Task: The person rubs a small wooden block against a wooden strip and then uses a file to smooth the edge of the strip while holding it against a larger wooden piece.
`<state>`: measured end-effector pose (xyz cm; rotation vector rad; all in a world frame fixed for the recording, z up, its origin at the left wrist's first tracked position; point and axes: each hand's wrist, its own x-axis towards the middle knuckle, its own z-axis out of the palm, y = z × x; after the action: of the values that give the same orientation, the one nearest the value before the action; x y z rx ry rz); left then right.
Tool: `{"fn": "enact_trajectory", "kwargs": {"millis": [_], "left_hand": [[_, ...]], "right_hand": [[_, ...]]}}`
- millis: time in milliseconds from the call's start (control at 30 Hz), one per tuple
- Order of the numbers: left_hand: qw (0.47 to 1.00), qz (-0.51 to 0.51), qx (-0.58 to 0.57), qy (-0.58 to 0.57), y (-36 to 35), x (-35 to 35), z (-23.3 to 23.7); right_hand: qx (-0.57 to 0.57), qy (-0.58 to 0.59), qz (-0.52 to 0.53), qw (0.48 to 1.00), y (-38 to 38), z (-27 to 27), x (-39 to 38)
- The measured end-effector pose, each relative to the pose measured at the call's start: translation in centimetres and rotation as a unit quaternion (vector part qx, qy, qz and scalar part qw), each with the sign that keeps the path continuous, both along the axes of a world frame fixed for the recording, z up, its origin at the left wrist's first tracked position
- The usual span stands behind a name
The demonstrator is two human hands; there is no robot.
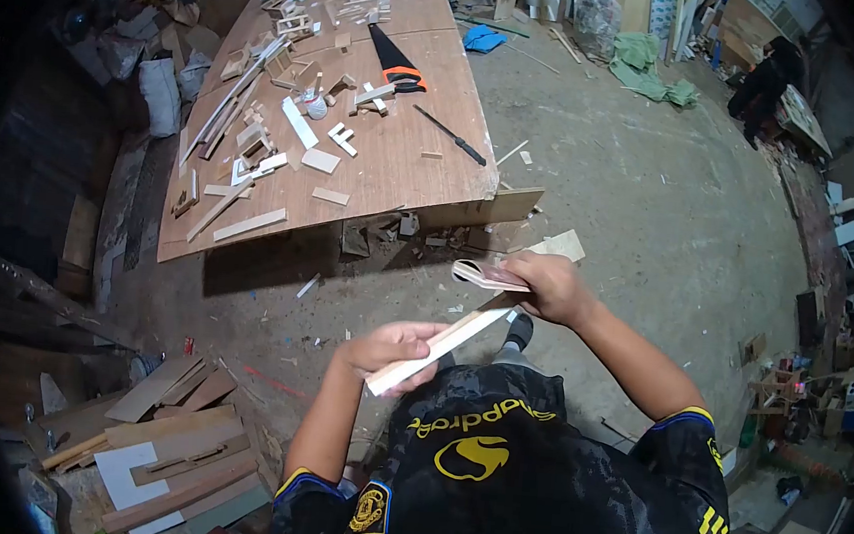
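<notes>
My left hand (395,353) is wrapped round the lower end of a pale wooden strip (451,341), which has one white face. The strip slants up and away to the right, towards my other hand. In my right hand (551,287) is a folded piece of sandpaper (492,275), reddish-brown with a pale edge, curled over at its free end. It lies close over the far end of the strip and overlaps it in this view. Both hands are in front of my torso, above the floor.
Ahead stands a wooden table (405,170) bearing a handsaw (395,64), a dark slim tool (449,134), a small jar (314,105) and several wood offcuts. Boards (187,449) are piled at lower left. A green cloth (648,69) lies on the floor at the back.
</notes>
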<state>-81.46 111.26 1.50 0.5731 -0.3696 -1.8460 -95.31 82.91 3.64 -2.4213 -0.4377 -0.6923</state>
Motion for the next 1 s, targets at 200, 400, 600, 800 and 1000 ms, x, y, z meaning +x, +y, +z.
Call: {"fn": "enact_trajectory", "kwargs": {"millis": [200, 400, 600, 800, 1000], "left_hand": [[0.967, 0.133, 0.114, -0.184, -2.6, -2.7, -1.2], [0.917, 0.236, 0.163, -0.277, -5.8, -5.2, -0.6], [0.752, 0.249, 0.115, -0.600, -10.0, -6.6, -1.4], [0.733, 0.227, 0.121, -0.630, -14.3, -7.1, -0.2], [0.750, 0.209, 0.116, -0.617, -19.6, -7.6, -0.6]], "right_hand": [[-0.006, -0.002, -0.139, 0.990, 0.4, 3.0, -0.3], [0.010, 0.119, -0.139, 0.983, 3.3, 2.5, -2.4], [-0.043, 0.128, -0.313, 0.940, -4.0, -0.4, -2.0], [-0.055, 0.080, -0.208, 0.973, -5.6, -1.2, -4.5], [-0.037, 0.069, -0.291, 0.954, -10.8, -0.6, -5.2]]}}
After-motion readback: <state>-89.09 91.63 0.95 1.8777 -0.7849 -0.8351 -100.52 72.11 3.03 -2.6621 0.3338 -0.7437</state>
